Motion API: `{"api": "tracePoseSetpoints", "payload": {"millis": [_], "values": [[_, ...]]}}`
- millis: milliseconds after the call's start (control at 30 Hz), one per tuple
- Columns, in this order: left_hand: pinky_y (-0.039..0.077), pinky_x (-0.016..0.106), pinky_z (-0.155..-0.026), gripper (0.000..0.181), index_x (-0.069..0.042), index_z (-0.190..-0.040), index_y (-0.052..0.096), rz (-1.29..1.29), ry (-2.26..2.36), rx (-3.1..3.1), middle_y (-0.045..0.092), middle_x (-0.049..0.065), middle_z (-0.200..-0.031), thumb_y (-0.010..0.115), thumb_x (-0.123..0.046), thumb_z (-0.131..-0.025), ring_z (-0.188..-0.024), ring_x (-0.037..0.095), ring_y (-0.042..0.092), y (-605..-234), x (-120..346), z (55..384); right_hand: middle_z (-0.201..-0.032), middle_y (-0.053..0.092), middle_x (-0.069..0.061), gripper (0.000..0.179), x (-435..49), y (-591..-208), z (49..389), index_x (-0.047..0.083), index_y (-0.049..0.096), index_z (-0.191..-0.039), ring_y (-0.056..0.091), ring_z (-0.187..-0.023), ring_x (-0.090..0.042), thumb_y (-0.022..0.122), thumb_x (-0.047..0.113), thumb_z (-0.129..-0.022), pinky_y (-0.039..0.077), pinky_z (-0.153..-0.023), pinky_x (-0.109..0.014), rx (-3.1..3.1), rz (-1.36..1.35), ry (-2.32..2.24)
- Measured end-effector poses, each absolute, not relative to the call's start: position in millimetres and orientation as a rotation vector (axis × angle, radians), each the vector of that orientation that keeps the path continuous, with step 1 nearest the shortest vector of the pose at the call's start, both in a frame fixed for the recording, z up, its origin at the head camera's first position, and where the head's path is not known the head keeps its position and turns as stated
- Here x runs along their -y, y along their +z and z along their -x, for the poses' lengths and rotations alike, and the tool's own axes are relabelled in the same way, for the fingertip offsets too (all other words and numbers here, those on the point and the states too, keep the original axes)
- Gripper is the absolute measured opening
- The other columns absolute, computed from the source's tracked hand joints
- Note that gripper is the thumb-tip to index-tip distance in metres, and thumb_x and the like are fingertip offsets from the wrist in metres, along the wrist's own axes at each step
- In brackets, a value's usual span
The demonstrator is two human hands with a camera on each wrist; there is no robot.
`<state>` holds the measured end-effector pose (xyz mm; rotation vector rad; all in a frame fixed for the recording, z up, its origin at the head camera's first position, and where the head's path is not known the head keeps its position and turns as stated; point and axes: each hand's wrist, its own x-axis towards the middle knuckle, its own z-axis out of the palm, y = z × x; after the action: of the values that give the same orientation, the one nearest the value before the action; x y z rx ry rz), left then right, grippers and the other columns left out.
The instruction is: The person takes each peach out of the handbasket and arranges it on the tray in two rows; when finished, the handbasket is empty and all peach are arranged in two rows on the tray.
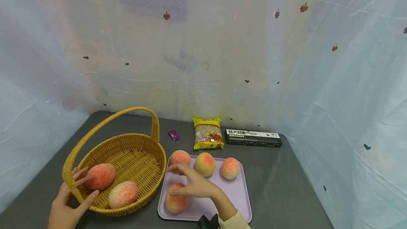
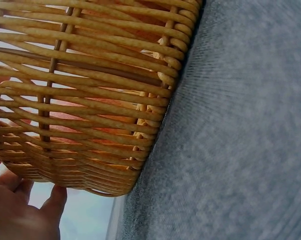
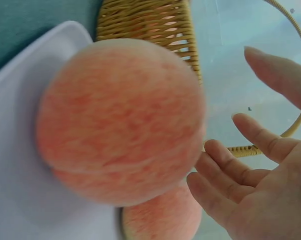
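Observation:
A yellow wicker basket (image 1: 140, 172) with a tall handle stands on the left, holding a red peach (image 1: 101, 176) and a paler peach (image 1: 123, 194). At its near-left rim, by the foot of the handle, my left hand (image 1: 68, 200) grips the edge, fingers reaching over toward the red peach. In the left wrist view, fingertips and the left thumb (image 2: 54, 204) meet the woven rim. Over the lilac tray (image 1: 219, 206), my right hand (image 1: 197, 183) hovers with fingers spread. Below it lies the tray's near-left peach (image 1: 176, 202), large in the right wrist view, apart from the fingers.
Along the tray's far side sit a speckled peach (image 1: 180, 157), a yellow-red peach (image 1: 205, 164) and another peach (image 1: 230, 168). Behind are a purple wrapped candy (image 1: 173, 135), a yellow food packet (image 1: 208, 133) and a black pasta box (image 1: 253, 138). Pale sheeting (image 1: 197, 63) encloses the dark table.

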<state>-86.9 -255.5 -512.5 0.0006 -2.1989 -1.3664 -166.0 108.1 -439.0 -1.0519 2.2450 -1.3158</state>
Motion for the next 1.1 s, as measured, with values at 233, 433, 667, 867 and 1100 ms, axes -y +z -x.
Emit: {"api": "tracePoseSetpoints", "payload": {"millis": [233,433,667,867,1100], "values": [[0.021,0.005,-0.107,0.052,0.0,-0.137,0.059,-0.047,-1.356,2.246,0.04,-0.005,-0.154,0.073,0.005,-0.087,-0.148,0.003,0.015,-510,254,84,-0.136,0.053,-0.01,0.056,-93,-426,171,0.003,0.05,-0.138,0.048,-0.132,-0.017,0.076,0.013,-0.089,0.036,-0.115,-0.035,-2.206,1.129,-1.3],[0.026,0.0,-0.098,0.054,-0.003,-0.14,0.058,-0.053,-1.338,2.259,0.04,-0.007,-0.154,0.073,0.003,-0.088,-0.147,0.002,0.015,-510,255,84,-0.133,0.052,-0.003,0.055,-78,-415,179,0.007,0.05,-0.138,0.047,-0.129,-0.015,0.076,0.014,-0.09,0.038,-0.113,-0.029,-2.197,1.19,-1.246],[0.028,-0.001,-0.097,0.056,-0.004,-0.14,0.058,-0.053,-1.336,2.257,0.041,-0.007,-0.153,0.074,0.003,-0.087,-0.146,0.002,0.017,-513,257,86,-0.139,0.053,-0.005,0.055,-55,-404,195,0.004,0.049,-0.14,0.049,-0.128,-0.008,0.074,0.013,-0.091,0.04,-0.111,-0.028,-2.125,1.156,-1.221],[0.027,0.0,-0.099,0.057,-0.003,-0.139,0.058,-0.026,-1.338,2.245,0.042,-0.003,-0.153,0.075,0.007,-0.085,-0.146,0.003,0.018,-514,258,87,-0.137,0.055,-0.001,0.054,-39,-400,205,0.005,0.049,-0.14,0.05,-0.124,-0.004,0.072,0.015,-0.093,0.042,-0.106,-0.022,-2.123,1.176,-1.164],[0.027,-0.001,-0.097,0.056,-0.004,-0.139,0.058,-0.026,-1.314,2.258,0.042,-0.006,-0.153,0.075,0.004,-0.086,-0.145,0.0,0.018,-511,258,86,-0.133,0.056,0.003,0.052,-28,-395,212,0.005,0.052,-0.139,0.051,-0.123,-0.005,0.073,0.018,-0.093,0.042,-0.107,-0.024,-2.13,1.143,-1.155]]}}
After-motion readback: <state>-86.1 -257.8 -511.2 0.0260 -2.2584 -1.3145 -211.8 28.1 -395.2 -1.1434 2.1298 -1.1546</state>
